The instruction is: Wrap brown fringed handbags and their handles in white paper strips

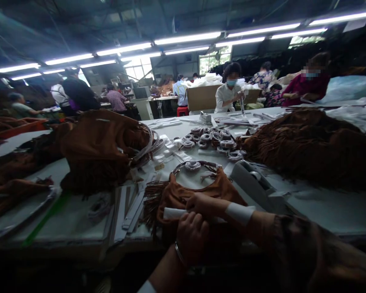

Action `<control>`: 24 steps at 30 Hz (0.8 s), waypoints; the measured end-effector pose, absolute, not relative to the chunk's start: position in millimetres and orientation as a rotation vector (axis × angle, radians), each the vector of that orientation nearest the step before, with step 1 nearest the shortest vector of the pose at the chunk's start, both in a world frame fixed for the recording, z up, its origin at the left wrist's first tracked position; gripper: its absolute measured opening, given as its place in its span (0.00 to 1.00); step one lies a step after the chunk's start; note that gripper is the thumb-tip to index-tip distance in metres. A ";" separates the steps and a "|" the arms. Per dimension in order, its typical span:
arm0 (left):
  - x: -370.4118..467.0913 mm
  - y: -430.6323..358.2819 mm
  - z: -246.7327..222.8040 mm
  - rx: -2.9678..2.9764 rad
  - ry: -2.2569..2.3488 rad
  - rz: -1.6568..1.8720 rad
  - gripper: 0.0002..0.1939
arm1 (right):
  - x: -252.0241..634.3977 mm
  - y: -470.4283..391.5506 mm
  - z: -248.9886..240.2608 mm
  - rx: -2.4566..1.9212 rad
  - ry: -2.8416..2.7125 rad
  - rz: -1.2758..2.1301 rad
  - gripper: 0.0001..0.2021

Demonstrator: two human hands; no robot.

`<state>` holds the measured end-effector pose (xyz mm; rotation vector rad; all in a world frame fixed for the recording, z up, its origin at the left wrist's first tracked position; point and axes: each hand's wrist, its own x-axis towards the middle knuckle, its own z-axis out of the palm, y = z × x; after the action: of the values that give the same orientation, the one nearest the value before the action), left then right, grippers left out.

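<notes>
A brown fringed handbag (205,193) with a rounded, wrapped handle lies at the table's near edge, its fringe hanging out on the left. Across its front runs a white strip (172,213), partly covered by my hands. My left hand (192,232), with a bracelet at the wrist, is closed at the bag's near side, just below the strip. Just above it, my right hand (203,204) presses on the bag with curled fingers, a white band around its wrist. Both sets of fingertips are hidden, so their exact hold on bag or strip is unclear.
A grey tape dispenser (252,183) stands right of the bag. Several coiled straps (218,140) lie beyond it. Brown fringed bags (94,146) are heaped left, with another brown pile (311,150) right. White strips (134,213) lie nearby. Co-workers stand across the table.
</notes>
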<state>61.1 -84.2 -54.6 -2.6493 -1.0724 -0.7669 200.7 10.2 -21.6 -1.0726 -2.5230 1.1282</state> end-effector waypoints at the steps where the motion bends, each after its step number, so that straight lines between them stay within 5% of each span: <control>1: 61.5 -84.0 -54.1 -2.647 -1.075 -0.768 0.07 | 204.4 8.3 -28.2 -1.093 -2.495 1.197 0.13; 7: 64.2 -71.5 -45.8 -2.712 -1.249 -0.722 0.10 | 253.0 3.4 -29.6 -1.102 -2.350 1.590 0.17; 24: 72.0 -63.5 -30.7 -2.892 -1.356 -0.352 0.09 | 279.0 -15.1 -50.9 -1.216 -2.151 1.414 0.20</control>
<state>72.0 -63.5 -30.7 -2.8918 -1.3561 -0.3523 279.0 -15.1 -50.9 -1.2161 -2.1507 1.4142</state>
